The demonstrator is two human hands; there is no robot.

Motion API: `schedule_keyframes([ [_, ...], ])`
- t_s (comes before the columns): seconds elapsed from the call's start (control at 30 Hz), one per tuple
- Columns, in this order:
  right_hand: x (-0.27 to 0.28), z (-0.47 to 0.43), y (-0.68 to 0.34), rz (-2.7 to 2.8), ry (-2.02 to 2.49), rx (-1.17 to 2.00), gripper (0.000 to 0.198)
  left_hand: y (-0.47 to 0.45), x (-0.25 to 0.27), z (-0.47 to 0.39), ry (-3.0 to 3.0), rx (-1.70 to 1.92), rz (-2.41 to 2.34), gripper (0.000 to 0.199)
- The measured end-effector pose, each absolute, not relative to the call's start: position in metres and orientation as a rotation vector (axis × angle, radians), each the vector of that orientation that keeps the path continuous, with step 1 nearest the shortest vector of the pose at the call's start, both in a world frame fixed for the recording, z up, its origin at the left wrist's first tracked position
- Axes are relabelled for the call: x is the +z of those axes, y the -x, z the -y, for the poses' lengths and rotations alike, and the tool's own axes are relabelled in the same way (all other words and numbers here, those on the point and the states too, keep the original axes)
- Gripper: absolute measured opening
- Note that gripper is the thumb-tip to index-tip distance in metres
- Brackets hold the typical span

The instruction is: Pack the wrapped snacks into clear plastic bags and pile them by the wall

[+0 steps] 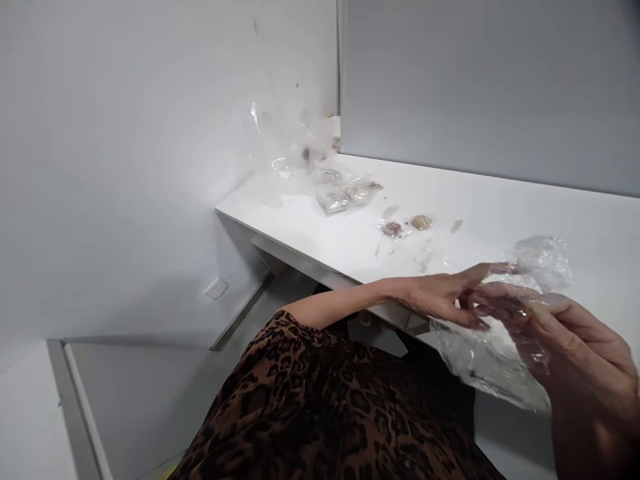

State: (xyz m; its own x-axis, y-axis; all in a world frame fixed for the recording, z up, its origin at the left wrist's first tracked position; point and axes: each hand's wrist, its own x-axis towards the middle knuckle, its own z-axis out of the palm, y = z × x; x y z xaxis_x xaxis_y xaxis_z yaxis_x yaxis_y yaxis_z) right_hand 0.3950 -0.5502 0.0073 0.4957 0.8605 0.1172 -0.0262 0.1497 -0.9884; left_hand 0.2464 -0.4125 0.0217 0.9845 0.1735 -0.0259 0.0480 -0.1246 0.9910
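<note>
At the right, above the front edge of the white table, my two hands meet at a crumpled clear plastic bag. My right hand pinches the film between thumb and fingers. From the left, my left hand reaches in, its fingers curled at the plastic, with some fingertips behind the film. Part of the bag hangs below the hands, and a bunched part sticks up beyond them. Whether anything lies inside it, I cannot tell. Beyond my left hand, a reddish-brown piece and a tan rounded piece lie in clear wrapping.
The white table runs along a grey panel. Flat clear packets with pale contents lie towards its left end, beside a large clear plastic bag against the wall. A wall socket sits low at the left.
</note>
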Motion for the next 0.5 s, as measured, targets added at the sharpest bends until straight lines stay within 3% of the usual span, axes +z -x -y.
schedule_keyframes([
  [0.2, 0.039, 0.528, -0.344, 1.126, 1.148, 0.889, 0.016, -0.190, 0.019, 0.409, -1.689, 0.309, -0.380, 0.057],
  [0.3, 0.050, 0.509, -0.325, 1.273, 1.008, 0.877, 0.028, -0.153, 0.022, 0.394, -1.721, 0.554, -0.468, 0.042],
  [0.4, 0.047, 0.483, -0.322, 1.370, 0.918, 0.815, 0.039, -0.103, 0.029, 0.360, -1.681, 0.993, -0.724, 0.030],
  [0.5, 0.037, 0.454, -0.328, 1.370, 0.963, 0.803, 0.036, -0.040, 0.035, 0.300, -1.530, 1.616, -0.962, 0.023],
])
